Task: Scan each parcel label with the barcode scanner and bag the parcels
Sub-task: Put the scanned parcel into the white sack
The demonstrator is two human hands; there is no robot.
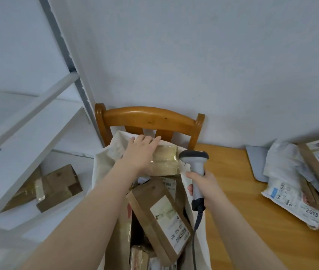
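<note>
Two hands: both are busy, one on a parcel and one on the scanner, in the lower middle of the frame.
Left hand [142, 152]: the grip is spread, fingers laid fairly straight across the top of the taped parcel [165, 162], tips at its far edge. The thumb is hidden. It looks like a steadying or pushing hold, not a clamp.
Taped parcel: at the mouth of the white bag [104, 162], just in front of the chair [147, 114]. It is probably on its way into the bag.
Right hand [206, 185]: the grip is wrapped round the handle of the scanner [195, 162].
Scanner: upright, its head just beside the right end of the taped parcel and its cord hanging down. It is kept in hand, likely so the next label can be read at once.
Bag: propped against the chair so its mouth stays up. Several parcels are already inside, among them a brown box [160, 215] with its label showing.
Table [252, 191]: at the right of the frame. It carries more parcels, a white mailer [291, 193] on top, within reach of the scanner hand.
Shelf [28, 133]: at the left, with cardboard boxes [57, 188] below it, apart from the work.
Progress: judged partway, as parcels wait on the table.
</note>
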